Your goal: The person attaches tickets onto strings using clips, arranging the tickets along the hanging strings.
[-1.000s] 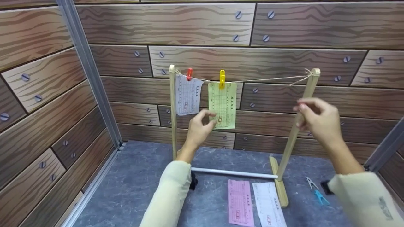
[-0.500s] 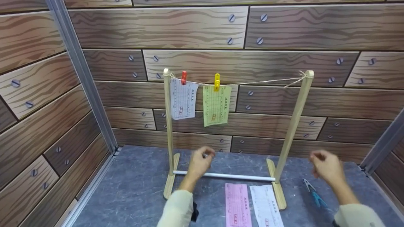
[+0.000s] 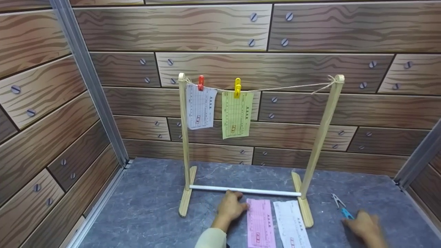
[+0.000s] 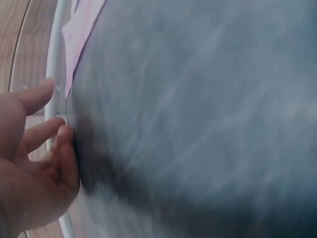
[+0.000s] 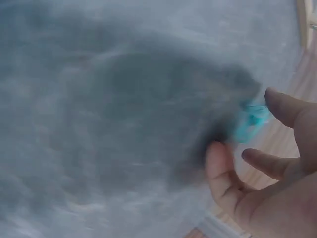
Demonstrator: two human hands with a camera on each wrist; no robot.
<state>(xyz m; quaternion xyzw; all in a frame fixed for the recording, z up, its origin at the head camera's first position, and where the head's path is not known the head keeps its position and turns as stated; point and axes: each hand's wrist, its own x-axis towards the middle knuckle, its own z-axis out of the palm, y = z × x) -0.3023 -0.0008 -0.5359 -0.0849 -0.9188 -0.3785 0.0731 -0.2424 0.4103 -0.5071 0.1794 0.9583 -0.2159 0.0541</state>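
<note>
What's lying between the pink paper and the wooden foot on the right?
In the head view, a white paper lies between the pink paper and that foot.

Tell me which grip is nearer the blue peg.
Right. The right grip is at the near end of the blue peg, fingers spread; contact is unclear. The left grip is beside the pink slip, well left of the peg.

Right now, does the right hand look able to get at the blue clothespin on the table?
Probably yes: the right hand is at the near end of the blue clothespin, its fingers apart, and nothing visible blocks the way. The grey clothespin lies beyond it.
</note>
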